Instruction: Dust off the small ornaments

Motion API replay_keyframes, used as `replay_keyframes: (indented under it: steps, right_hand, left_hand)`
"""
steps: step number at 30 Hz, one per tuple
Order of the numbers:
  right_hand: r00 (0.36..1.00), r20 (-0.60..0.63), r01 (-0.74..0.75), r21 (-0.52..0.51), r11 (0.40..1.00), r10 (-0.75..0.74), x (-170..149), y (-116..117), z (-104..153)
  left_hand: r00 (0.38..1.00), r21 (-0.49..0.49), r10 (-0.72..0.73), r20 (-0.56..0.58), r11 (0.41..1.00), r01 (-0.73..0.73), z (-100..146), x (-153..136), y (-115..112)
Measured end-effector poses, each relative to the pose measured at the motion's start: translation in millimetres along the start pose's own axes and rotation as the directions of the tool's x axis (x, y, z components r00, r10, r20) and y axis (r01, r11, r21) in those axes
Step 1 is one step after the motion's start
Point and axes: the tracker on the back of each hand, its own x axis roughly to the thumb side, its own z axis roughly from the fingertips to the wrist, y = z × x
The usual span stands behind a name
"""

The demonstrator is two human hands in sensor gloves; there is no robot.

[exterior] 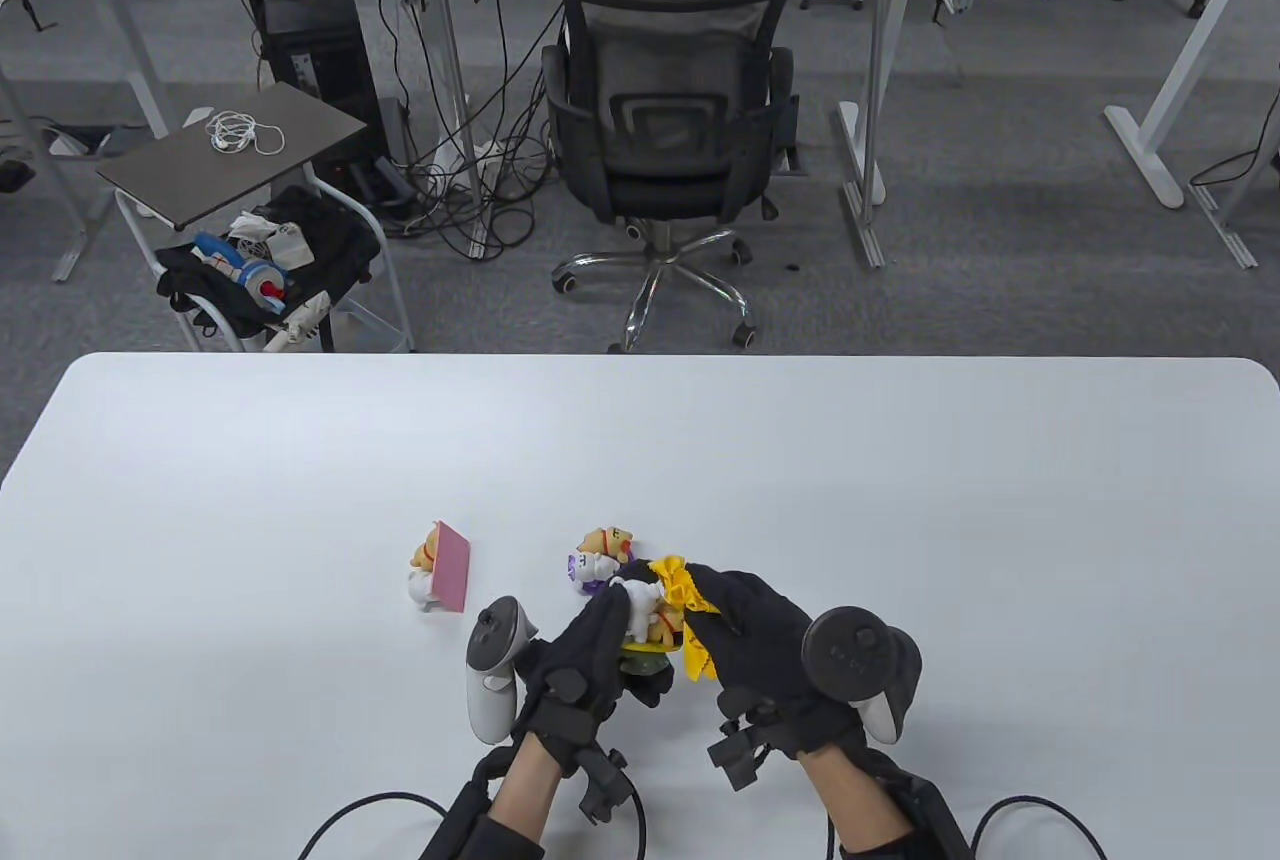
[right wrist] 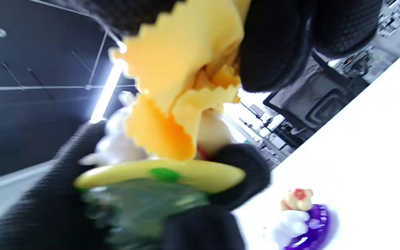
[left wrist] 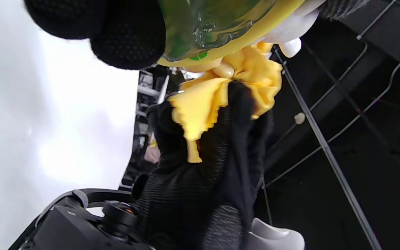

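Note:
My left hand (exterior: pixel 600 640) grips a small ornament with a yellow-green base (exterior: pixel 645 652) above the table's near edge; the base fills the top of the left wrist view (left wrist: pixel 214 24) and shows in the right wrist view (right wrist: pixel 158 180). My right hand (exterior: pixel 745 625) pinches a yellow cloth (exterior: pixel 685 595) and presses it against the figures on top of that ornament; the cloth (left wrist: pixel 221 90) hangs bunched between the fingers (right wrist: pixel 276 45). A second ornament on a purple base (exterior: pixel 598 560) stands just behind. A third ornament with a pink card (exterior: pixel 440 575) stands to the left.
The white table (exterior: pixel 900 500) spreads wide around the hands. Beyond its far edge a person sits in a black office chair (exterior: pixel 665 140). A small cart with a bag and clutter (exterior: pixel 260 250) stands at the far left.

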Motion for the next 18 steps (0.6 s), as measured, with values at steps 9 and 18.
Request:
replay_keyframes:
  steps: [9,18]
  right_hand:
    - [0.968,-0.028,0.248,0.008,0.969,-0.248,-12,3,1]
    - [0.976,0.219,0.007,-0.1,0.995,0.015,16,6,11]
  left_hand:
    - [0.977,-0.084,0.197,0.085,0.978,-0.19,-2,0,-3]
    - [0.998,0.073,-0.026,-0.055,0.997,0.03,4,-1,8]
